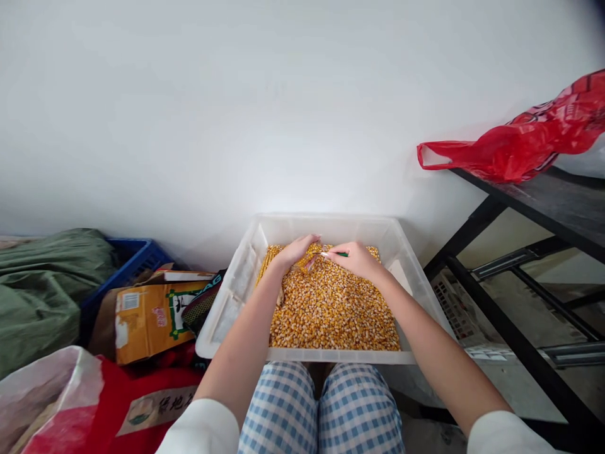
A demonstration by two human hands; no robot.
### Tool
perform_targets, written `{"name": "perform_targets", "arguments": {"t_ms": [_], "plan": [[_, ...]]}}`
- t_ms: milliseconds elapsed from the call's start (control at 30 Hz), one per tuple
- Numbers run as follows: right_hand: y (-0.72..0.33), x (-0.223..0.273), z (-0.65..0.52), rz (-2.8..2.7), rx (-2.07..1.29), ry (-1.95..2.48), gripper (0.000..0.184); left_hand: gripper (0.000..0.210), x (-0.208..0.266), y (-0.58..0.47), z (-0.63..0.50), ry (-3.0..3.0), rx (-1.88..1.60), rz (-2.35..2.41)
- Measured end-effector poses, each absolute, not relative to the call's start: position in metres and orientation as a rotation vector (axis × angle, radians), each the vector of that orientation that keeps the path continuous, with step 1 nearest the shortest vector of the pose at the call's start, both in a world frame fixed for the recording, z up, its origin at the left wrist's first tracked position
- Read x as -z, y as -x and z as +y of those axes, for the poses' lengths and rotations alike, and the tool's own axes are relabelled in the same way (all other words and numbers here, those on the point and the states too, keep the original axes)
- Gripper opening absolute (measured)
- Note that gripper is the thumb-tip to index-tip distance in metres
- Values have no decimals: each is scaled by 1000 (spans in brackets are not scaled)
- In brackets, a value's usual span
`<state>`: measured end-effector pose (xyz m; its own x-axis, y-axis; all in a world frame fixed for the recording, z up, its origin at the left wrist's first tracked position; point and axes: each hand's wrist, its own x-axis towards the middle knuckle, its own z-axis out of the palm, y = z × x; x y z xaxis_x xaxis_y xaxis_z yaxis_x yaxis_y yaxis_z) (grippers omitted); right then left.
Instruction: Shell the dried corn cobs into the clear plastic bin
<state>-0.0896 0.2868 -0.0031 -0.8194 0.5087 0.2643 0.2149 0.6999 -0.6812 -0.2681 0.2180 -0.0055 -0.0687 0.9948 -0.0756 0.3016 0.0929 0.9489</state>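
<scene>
A translucent white plastic tub (326, 357) stands before my knees, holding a broad layer of loose yellow corn kernels (335, 309). Over its far half, my left hand (297, 251) is closed around a corn cob (314, 252), whose rows partly show beyond the fingers. From the other side, my right hand (358, 260) grips a small tool with a green handle (342, 255), its pale tip at the cob. The tool's exact kind is too small to make out. Another ear of corn (267, 261) lies along the tub's left side, partly behind my left arm.
Left of the tub are an orange cardboard box (155, 315), a blue crate (137, 261) under green cloth (57, 284), and a red bag (127, 403). A black metal frame (501, 315) stands at the right, with a red plastic bag (515, 148) on top. The white wall is directly behind.
</scene>
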Motion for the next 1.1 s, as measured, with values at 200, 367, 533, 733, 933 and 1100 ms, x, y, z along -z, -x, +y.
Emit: {"name": "perform_targets", "arguments": {"t_ms": [200, 367, 533, 733, 933, 1100], "plan": [[90, 1, 284, -2442, -636, 541, 28, 43, 10, 272, 220, -1286, -1028, 1489], [93, 3, 279, -2487, -474, 531, 27, 45, 14, 273, 223, -1351, -1029, 1535], [98, 4, 272, -2530, -370, 621, 30, 40, 21, 274, 228, -1496, -1066, 1781], [91, 4, 286, -2578, -763, 577, 30, 44, 26, 279, 229, -1576, -839, 1755], [87, 5, 296, -2553, -1034, 562, 34, 38, 26, 281, 224, -1546, -792, 1660], [88, 9, 301, -2523, -1181, 582, 37, 30, 26, 280, 223, -1491, -816, 1609]]}}
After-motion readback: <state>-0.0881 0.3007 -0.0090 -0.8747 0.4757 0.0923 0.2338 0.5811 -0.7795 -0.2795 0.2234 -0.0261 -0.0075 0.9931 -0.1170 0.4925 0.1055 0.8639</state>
